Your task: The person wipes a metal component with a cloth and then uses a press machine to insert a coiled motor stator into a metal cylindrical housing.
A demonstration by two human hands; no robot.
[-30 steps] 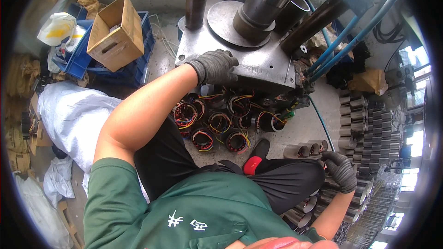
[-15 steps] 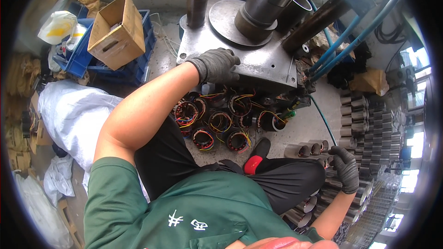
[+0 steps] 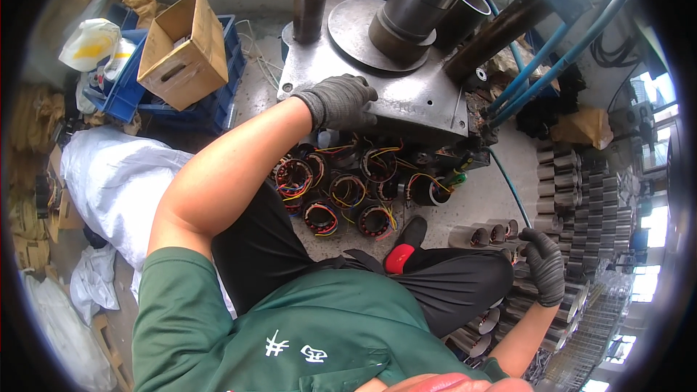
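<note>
My left hand [image 3: 339, 104], in a dark grey knitted glove, rests at the front left of the steel press table [image 3: 406, 94]. Its fingers are loosely bent and a little apart, with no object visible in them. Beyond it a round steel plate [image 3: 356, 29] lies on the table, under the thick press ram [image 3: 421, 11]. Far to the right, my gloved right hand [image 3: 543, 268] is closed around the end of a thin green rod [image 3: 510, 187] that slopes down from the machine. Below the table stand several wound motor stators [image 3: 347, 191] with coloured wires.
Steel cylinder housings [image 3: 559, 181] are stacked in rows on the right. At the back left a cardboard box [image 3: 185, 51] sits on blue crates [image 3: 225, 101]. A white sack [image 3: 123, 181] lies beside my left leg. Blue hoses [image 3: 552, 58] run along the press's right side.
</note>
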